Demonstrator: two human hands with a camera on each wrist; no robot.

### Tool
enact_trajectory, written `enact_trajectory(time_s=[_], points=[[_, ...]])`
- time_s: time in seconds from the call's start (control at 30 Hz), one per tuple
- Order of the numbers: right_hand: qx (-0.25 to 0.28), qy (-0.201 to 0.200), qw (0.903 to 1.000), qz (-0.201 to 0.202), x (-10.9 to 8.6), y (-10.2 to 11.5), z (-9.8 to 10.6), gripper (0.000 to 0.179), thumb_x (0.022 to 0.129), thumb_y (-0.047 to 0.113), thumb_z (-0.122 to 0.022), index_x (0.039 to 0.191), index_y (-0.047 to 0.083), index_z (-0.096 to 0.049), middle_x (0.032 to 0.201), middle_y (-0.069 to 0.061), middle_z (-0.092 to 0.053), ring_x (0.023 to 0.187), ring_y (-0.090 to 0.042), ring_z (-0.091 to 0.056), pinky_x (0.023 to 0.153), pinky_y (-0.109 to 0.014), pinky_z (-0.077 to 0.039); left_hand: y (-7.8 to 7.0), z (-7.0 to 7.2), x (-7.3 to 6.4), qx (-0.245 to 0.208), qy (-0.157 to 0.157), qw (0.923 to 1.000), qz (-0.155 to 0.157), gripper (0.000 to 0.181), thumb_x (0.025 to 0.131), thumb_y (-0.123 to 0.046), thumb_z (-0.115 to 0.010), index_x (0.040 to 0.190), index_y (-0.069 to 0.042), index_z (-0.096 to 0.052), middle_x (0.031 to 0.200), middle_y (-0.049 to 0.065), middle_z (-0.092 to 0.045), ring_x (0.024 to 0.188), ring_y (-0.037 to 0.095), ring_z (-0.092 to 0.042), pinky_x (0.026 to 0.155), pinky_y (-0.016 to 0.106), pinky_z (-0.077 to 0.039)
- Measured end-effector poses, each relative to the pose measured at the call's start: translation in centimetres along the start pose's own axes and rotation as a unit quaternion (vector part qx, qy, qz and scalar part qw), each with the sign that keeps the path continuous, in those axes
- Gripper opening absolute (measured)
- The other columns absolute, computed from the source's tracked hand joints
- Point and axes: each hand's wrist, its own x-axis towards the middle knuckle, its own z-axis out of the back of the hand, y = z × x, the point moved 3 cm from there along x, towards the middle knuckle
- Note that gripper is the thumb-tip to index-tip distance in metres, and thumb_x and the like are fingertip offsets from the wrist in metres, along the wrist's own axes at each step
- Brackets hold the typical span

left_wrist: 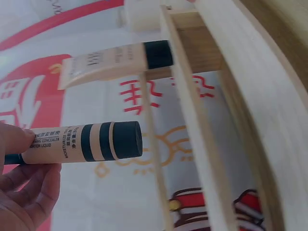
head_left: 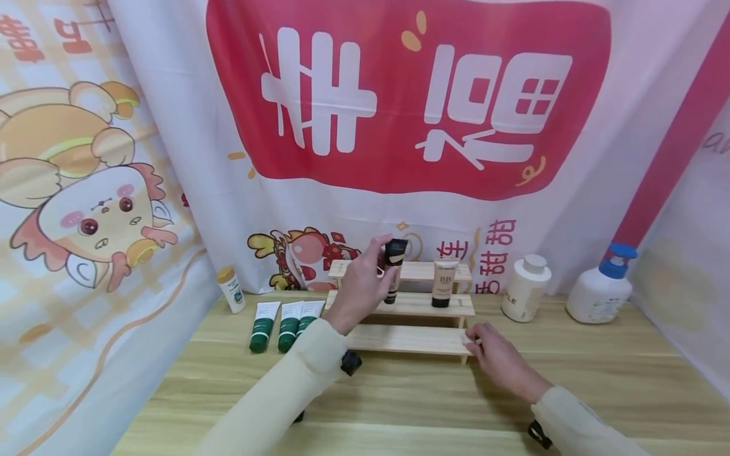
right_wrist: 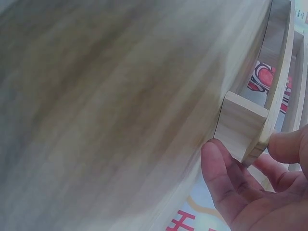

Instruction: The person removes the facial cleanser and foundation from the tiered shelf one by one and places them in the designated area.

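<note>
My left hand [head_left: 362, 285] pinches a beige foundation tube [left_wrist: 72, 144] with black ends, holding it upright above the middle step of a three-step wooden display shelf [head_left: 405, 339]. In the left wrist view a gap shows between the tube's dark cap and the shelf. To its right, a beige BB cream tube [head_left: 443, 280] stands cap down on the middle step. My right hand [head_left: 502, 360] grips the right end of the lowest step; in the right wrist view its thumb and fingers lie around the wooden corner [right_wrist: 260, 142].
Left of the shelf lie several green-and-white tubes [head_left: 262, 328], with a yellow-capped white bottle [head_left: 230, 291] behind them. At right stand a white bottle [head_left: 525, 291] and a blue-topped pump bottle [head_left: 600, 292]. A printed curtain [head_left: 399, 177] hangs behind the wooden table [head_left: 410, 405].
</note>
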Motion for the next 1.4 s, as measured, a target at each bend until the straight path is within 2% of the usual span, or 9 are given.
enact_trajectory(time_s=[0.3,0.57,0.67,0.77,0.9,1.03,1.17,1.23,1.4], points=[[-0.003,0.008,0.9999,-0.006,0.2,-0.4,0.7,0.014,0.089,0.004,-0.062,0.102,-0.001,-0.057,0.097,-0.011,-0.056,0.086,-0.025,-0.059,0.076,-0.040,-0.053,-0.7,7.5,-2.3,-0.009,0.017,0.9998,0.006,0.067,0.086,-0.011,-0.070,0.143,-0.020,-0.036,0.095,0.005,-0.062,0.076,0.011,-0.058,0.065,0.024,-0.052],[-0.013,0.005,0.9999,0.006,0.3,-0.5,1.2,0.014,0.088,0.002,-0.063,0.100,-0.002,-0.057,0.096,-0.012,-0.056,0.085,-0.026,-0.059,0.075,-0.042,-0.052,1.8,12.8,-6.2,0.052,0.030,0.9971,0.045,0.070,0.082,-0.008,-0.073,0.142,-0.016,-0.036,0.088,0.003,-0.062,0.070,0.007,-0.056,0.061,0.021,-0.051],[-0.010,0.010,0.9999,0.005,0.2,-0.5,1.1,0.014,0.088,0.002,-0.063,0.100,-0.001,-0.057,0.096,-0.012,-0.056,0.085,-0.025,-0.058,0.076,-0.042,-0.052,2.8,13.6,-7.8,0.078,0.068,0.9918,0.074,0.066,0.084,-0.011,-0.072,0.141,-0.012,-0.039,0.085,0.002,-0.061,0.070,0.008,-0.056,0.059,0.022,-0.050],[-0.005,0.017,0.9998,0.000,0.2,-0.4,1.0,0.014,0.088,0.002,-0.063,0.100,-0.001,-0.057,0.095,-0.010,-0.055,0.084,-0.023,-0.058,0.075,-0.041,-0.052,4.0,13.8,-9.4,0.087,0.152,0.9744,0.141,0.063,0.085,-0.013,-0.071,0.140,-0.008,-0.040,0.082,0.002,-0.060,0.065,0.009,-0.055,0.055,0.023,-0.049],[-0.001,0.019,0.9998,-0.006,0.0,-0.3,0.7,0.014,0.088,0.002,-0.063,0.101,-0.001,-0.057,0.094,-0.009,-0.055,0.083,-0.022,-0.057,0.075,-0.041,-0.052,5.9,13.3,-11.9,0.086,0.272,0.9256,0.249,0.063,0.086,-0.013,-0.069,0.141,-0.004,-0.040,0.076,0.000,-0.057,0.058,0.010,-0.052,0.052,0.025,-0.046],[-0.002,0.009,1.0000,0.000,0.0,-0.2,0.6,0.014,0.088,0.001,-0.063,0.100,-0.002,-0.057,0.094,-0.010,-0.056,0.082,-0.023,-0.058,0.074,-0.041,-0.052,7.4,12.4,-14.2,0.087,0.323,0.8889,0.313,0.061,0.086,-0.012,-0.069,0.140,-0.002,-0.041,0.076,0.002,-0.057,0.056,0.013,-0.050,0.050,0.029,-0.045],[0.001,0.005,1.0000,0.005,-0.1,-0.2,0.4,0.014,0.088,0.002,-0.063,0.100,-0.001,-0.057,0.094,-0.009,-0.056,0.083,-0.023,-0.058,0.074,-0.041,-0.052,8.5,11.8,-15.8,0.098,0.345,0.8698,0.339,0.058,0.086,-0.012,-0.070,0.137,0.001,-0.045,0.086,0.007,-0.062,0.059,0.015,-0.052,0.052,0.032,-0.045],[0.000,0.005,1.0000,0.005,0.0,-0.2,0.3,0.014,0.088,0.002,-0.063,0.101,-0.001,-0.057,0.094,-0.009,-0.056,0.083,-0.023,-0.058,0.074,-0.041,-0.052,8.9,11.6,-16.5,0.105,0.358,0.8638,0.339,0.056,0.085,-0.012,-0.070,0.134,0.002,-0.048,0.096,0.013,-0.063,0.072,0.020,-0.058,0.062,0.037,-0.050],[-0.004,0.003,1.0000,0.007,0.0,-0.1,0.1,0.015,0.089,0.003,-0.063,0.101,-0.002,-0.057,0.094,-0.010,-0.056,0.084,-0.025,-0.059,0.075,-0.042,-0.052,9.7,11.2,-17.6,0.112,0.375,0.8584,0.332,0.052,0.083,-0.010,-0.072,0.128,0.006,-0.052,0.117,0.023,-0.058,0.104,0.032,-0.058,0.086,0.052,-0.046]])
